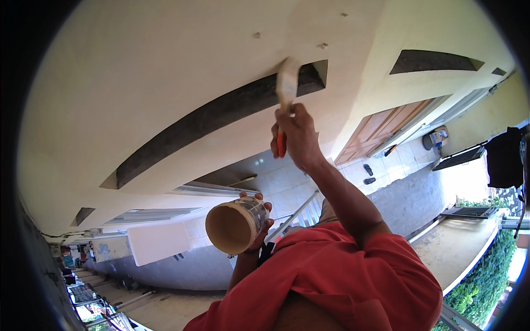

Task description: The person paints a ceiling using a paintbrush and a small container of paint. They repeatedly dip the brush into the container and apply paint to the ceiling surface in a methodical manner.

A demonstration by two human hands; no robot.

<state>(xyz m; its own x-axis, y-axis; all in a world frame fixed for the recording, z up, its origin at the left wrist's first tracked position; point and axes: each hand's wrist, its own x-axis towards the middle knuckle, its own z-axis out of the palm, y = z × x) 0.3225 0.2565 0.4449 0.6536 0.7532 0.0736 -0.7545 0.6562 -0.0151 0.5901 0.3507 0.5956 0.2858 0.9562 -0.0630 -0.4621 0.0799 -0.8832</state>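
Note:
My right hand [296,134] is raised and wrapped round the red handle of a paintbrush [287,83]. The brush's pale, slightly blurred head points up at the wall, by the right end of a long dark recess [221,114]. Whether the bristles touch the wall I cannot tell. Lower and to the left, my left hand [264,223] grips a small paint bucket [229,227] from its far side, fingers curled round its patterned outside. Tilted toward me, the bucket shows a beige inside; how much paint it holds is unclear.
The cream wall [165,66] has a second dark recess [433,61] at right. Below are a wooden door [381,129], a pair of sandals [369,174] on floor tiles, and a metal rail [295,212] close to my body. A dark cloth [504,158] hangs at far right.

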